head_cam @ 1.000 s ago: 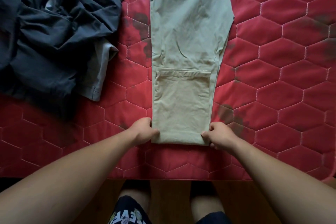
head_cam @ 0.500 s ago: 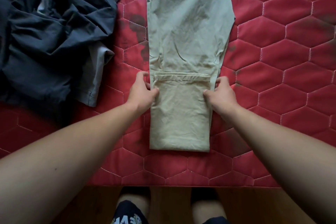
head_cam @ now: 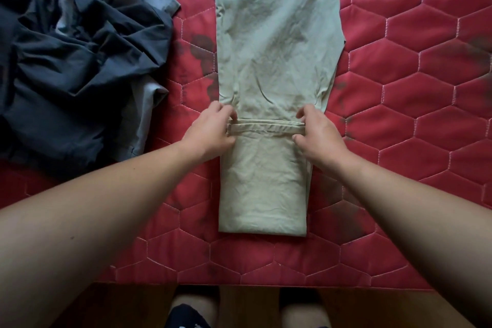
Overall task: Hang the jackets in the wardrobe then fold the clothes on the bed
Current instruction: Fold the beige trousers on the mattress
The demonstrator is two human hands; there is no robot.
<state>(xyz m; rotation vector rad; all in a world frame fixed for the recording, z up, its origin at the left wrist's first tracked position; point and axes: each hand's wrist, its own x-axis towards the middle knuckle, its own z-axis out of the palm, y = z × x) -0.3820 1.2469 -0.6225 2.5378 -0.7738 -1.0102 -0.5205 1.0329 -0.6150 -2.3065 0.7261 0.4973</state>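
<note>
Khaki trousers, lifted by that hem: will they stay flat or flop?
Probably floppy: the khaki trousers lie thin and creased, so unsupported parts would likely sag. Likely light: the left hand and right hand pinch only the hem corners. The stitched quilt may resist sliding.

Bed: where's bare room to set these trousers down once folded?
Widest: red quilt right of the khaki trousers. Narrow strips between trousers and the dark clothes pile, and along the near edge. Crowded at left, under the pile.
</note>
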